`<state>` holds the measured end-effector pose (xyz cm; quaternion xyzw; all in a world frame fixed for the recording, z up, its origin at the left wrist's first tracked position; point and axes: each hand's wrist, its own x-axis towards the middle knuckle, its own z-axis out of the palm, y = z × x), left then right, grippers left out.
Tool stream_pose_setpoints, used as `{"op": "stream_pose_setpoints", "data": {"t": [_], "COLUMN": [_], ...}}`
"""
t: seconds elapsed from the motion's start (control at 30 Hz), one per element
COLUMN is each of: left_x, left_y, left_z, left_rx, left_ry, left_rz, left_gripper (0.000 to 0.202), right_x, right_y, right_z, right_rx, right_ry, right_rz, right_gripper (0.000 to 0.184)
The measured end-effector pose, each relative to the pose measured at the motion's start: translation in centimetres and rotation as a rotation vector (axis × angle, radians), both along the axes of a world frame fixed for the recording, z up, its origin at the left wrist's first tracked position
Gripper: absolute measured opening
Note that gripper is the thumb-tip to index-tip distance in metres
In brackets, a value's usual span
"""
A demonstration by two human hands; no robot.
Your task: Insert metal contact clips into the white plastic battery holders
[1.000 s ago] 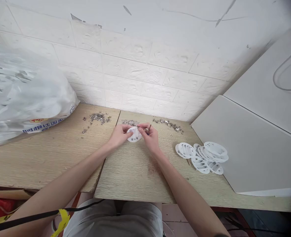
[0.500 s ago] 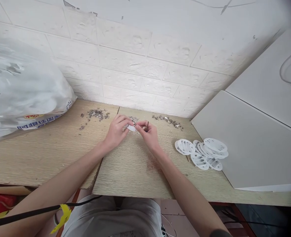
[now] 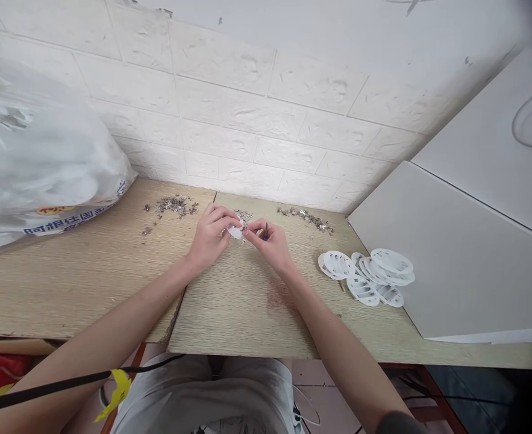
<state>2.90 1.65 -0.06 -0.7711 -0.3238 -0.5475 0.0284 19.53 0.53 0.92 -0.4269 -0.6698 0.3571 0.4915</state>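
My left hand [image 3: 210,236] is closed on a small white plastic disc [image 3: 235,231], held tilted just above the table. My right hand [image 3: 269,244] meets it at the disc's right edge, thumb and forefinger pinched together; what lies between those fingertips is too small to make out. A thin dark tool with a bit of blue [image 3: 266,231] sticks up from the curled fingers of my right hand. Behind the disc lies a heap of tiny silvery metal pieces [image 3: 244,216], partly hidden by my hands.
Small metal parts form a left pile [image 3: 178,207] and a right pile [image 3: 308,219]. Several white slotted discs [image 3: 364,290] lie overlapped at the right, near a grey panel [image 3: 469,265]. A bulging plastic bag [image 3: 53,157] stands at the left. A black cable [image 3: 67,384] crosses my left forearm.
The view has shifted slightly. The white disc is turned a little more toward the camera. Both hands stay together at the same spot, and blue now shows on the tool.
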Motion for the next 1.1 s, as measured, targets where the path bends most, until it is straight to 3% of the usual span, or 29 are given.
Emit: {"op": "stream_pose_setpoints", "data": {"t": [0.3, 0.5, 0.63, 0.8, 0.9, 1.0, 1.1], "left_x": [0.0, 0.0, -0.1, 0.1, 0.2, 0.2, 0.2], "left_y": [0.0, 0.0, 0.1, 0.0, 0.1, 0.2, 0.4], "left_z": [0.0, -0.4, -0.4, 0.0, 0.2, 0.3, 0.1], "left_rx": [0.025, 0.023, 0.025, -0.057, -0.184, -0.499, -0.823], "left_ry": [0.026, 0.056, 0.055, -0.018, -0.067, -0.153, -0.267], "left_rz": [-0.008, -0.024, -0.022, 0.003, 0.022, 0.047, -0.024], "left_gripper": [0.019, 0.019, 0.020, 0.016, 0.014, 0.011, 0.033], "right_x": [0.1, -0.2, -0.3, -0.2, 0.1, 0.5, 0.7], "right_y": [0.0, -0.3, -0.3, -0.1, 0.3, 0.7, 1.0], "right_z": [-0.1, -0.2, -0.2, -0.1, 0.0, -0.2, -0.4], "right_rx": [0.212, 0.233, 0.169, -0.058, -0.120, -0.119, -0.071], "right_ry": [-0.170, -0.228, -0.178, 0.049, 0.166, 0.186, 0.166], "right_rz": [-0.043, -0.055, -0.045, 0.005, -0.019, -0.086, -0.118], "right_gripper": [0.009, 0.009, 0.010, 0.020, 0.024, 0.025, 0.025]}}
